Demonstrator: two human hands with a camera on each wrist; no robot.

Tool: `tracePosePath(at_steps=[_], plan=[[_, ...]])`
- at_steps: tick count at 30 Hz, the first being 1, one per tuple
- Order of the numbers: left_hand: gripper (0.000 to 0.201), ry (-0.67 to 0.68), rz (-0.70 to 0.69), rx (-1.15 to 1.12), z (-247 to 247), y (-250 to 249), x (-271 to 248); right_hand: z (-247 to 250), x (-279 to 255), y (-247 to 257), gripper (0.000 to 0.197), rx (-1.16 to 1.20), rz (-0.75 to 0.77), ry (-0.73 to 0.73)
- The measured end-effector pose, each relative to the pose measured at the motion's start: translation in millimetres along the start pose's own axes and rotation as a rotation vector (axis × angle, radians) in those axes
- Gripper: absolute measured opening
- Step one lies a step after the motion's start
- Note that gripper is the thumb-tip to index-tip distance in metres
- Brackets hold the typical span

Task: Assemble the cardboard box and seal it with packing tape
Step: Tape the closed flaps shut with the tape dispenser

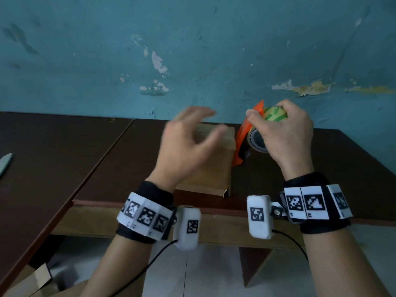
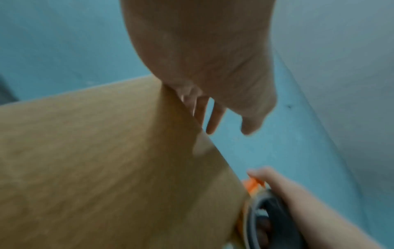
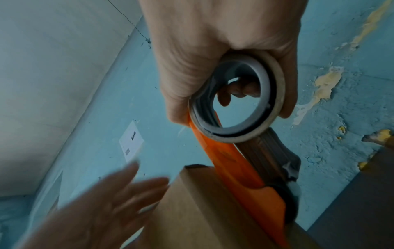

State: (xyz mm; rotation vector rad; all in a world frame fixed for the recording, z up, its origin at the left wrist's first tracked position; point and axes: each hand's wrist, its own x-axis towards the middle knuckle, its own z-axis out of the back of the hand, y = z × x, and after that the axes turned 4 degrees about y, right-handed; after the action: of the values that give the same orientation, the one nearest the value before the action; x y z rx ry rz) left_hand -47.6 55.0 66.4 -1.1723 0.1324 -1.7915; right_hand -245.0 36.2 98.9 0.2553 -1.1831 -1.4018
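Observation:
A brown cardboard box stands on the dark table, near its front edge. My left hand hovers over the box top, blurred, fingers spread and holding nothing; in the left wrist view the left hand shows above the box. My right hand grips a roll of packing tape in an orange dispenser, just right of the box's far right corner. In the right wrist view the fingers curl round the tape roll, and the orange dispenser touches the box edge.
A peeling blue wall rises right behind the table. A grey blade-like object lies at the far left edge. More cardboard sits on the floor, lower left. Cables hang from both wrist cameras.

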Motion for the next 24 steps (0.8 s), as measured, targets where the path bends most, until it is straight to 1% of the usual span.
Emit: tracePosePath(at_steps=[1,2,3,4,5,7,8,10,12,13,14,15,16,17,18,19,20,22,24], plan=[[0.045,-0.124,0.075,-0.085,7,10,0,0,0,0,0.048,0.002,0.003,-0.003],[0.040,-0.207,0.174,-0.134,13,20,-1,-1,-1,-1,0.048,0.006,0.004,-0.005],[0.038,-0.237,0.280,-0.175,18,31,-2,-1,-1,-2,0.047,0.011,0.002,-0.004],[0.039,-0.220,0.387,-0.231,22,42,-5,-1,0,-3,0.047,0.016,0.002,-0.001],[0.040,-0.170,0.489,-0.317,24,48,-8,0,0,-4,0.046,0.021,0.002,0.001],[0.044,-0.024,0.649,-0.568,21,49,-15,1,2,-5,0.046,0.031,0.003,0.007],[0.047,0.031,0.706,-0.714,18,44,-18,1,2,-5,0.046,0.036,-0.001,0.011],[0.053,0.064,0.760,-0.926,11,39,-23,0,3,-6,0.046,0.048,-0.013,0.018],[0.060,0.106,0.722,-0.976,6,45,-28,-1,2,-5,0.046,0.049,-0.011,0.012],[0.062,0.149,0.693,-0.980,6,51,-32,-1,1,-4,0.047,0.045,-0.006,0.004],[0.064,0.211,0.672,-0.968,9,58,-35,-1,0,-3,0.047,0.042,-0.001,-0.002],[0.069,0.304,0.651,-0.923,13,64,-39,-2,0,-3,0.047,0.039,0.003,-0.005],[0.078,0.423,0.610,-0.832,16,71,-43,-2,0,-3,0.047,0.035,0.007,-0.007],[0.094,0.548,0.566,-0.698,18,76,-45,-1,1,-3,0.046,0.029,0.010,-0.008],[0.109,0.635,0.529,-0.565,18,83,-46,-1,1,-3,0.046,0.027,0.012,-0.005],[0.119,0.669,0.504,-0.462,18,90,-47,-2,1,-4,0.046,0.029,0.013,-0.001],[0.125,0.673,0.495,-0.386,17,95,-46,-2,2,-4,0.046,0.035,0.013,0.001],[0.129,0.678,0.491,-0.242,17,99,-43,-3,2,-7,0.047,0.043,0.014,0.001],[0.127,0.690,0.479,-0.034,20,93,-42,-5,2,-7,0.047,0.037,0.022,0.003]])
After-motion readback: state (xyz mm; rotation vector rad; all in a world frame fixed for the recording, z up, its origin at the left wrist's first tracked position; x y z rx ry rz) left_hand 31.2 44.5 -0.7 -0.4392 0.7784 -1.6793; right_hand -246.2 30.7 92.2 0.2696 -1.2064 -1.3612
